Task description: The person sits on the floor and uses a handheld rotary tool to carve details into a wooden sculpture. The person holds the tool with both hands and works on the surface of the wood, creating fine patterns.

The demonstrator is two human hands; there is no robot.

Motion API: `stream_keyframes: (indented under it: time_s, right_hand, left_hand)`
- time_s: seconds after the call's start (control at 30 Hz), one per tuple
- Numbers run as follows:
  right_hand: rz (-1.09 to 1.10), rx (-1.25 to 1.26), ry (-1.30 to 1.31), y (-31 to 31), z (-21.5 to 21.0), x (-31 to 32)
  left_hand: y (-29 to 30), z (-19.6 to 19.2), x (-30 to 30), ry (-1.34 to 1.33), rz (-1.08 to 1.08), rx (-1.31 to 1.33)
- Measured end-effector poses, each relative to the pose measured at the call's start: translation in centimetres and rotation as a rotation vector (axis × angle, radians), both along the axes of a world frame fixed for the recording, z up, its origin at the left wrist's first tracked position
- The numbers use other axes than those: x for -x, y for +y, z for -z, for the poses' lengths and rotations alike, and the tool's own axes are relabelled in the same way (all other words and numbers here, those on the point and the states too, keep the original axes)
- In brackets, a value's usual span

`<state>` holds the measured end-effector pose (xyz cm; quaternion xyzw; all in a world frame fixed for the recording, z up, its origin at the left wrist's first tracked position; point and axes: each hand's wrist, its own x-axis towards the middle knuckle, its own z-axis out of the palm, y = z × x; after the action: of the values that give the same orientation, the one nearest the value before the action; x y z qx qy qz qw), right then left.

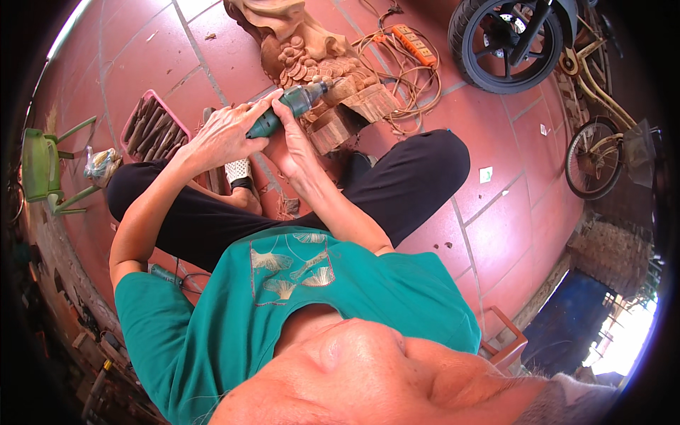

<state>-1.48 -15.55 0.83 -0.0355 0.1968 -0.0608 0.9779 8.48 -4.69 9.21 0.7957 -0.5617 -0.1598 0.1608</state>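
A green and grey handheld die grinder [285,111] is held in both of my hands, its nose pointing up and to the right. My left hand [221,134] wraps over its rear body. Close beside it, my right hand [289,145] grips the tool from below with the thumb along its side. The tip reaches a carved wooden sculpture [312,60] with rounded, coin-like shapes and a rough blocky base. Whether the bit touches the wood cannot be made out.
A pink basket [185,126] of dark carving tools stands left, near a green plastic chair [42,164]. Behind the sculpture lie an orange power strip [414,46] and coiled cords. A motorbike wheel [506,44] and a bicycle wheel [595,157] are at right. Wood scraps dot the red tiles.
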Motion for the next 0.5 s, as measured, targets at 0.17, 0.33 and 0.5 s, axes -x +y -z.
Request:
stream_keyframes:
  time_s: [0.17,0.33,0.5]
  right_hand:
    - [-0.008,0.004,0.0,0.0,0.1,-0.1]
    - [-0.009,0.0,0.004,0.1,0.1,-0.3]
    - [0.002,-0.002,0.011,0.2,-0.3,-0.2]
  left_hand:
    - [-0.1,-0.5,0.0,0.029,-0.02,-0.064]
    - [-0.2,-1.0,-0.1,0.054,-0.03,-0.079]
    - [-0.5,-2.2,0.0,0.067,-0.027,-0.076]
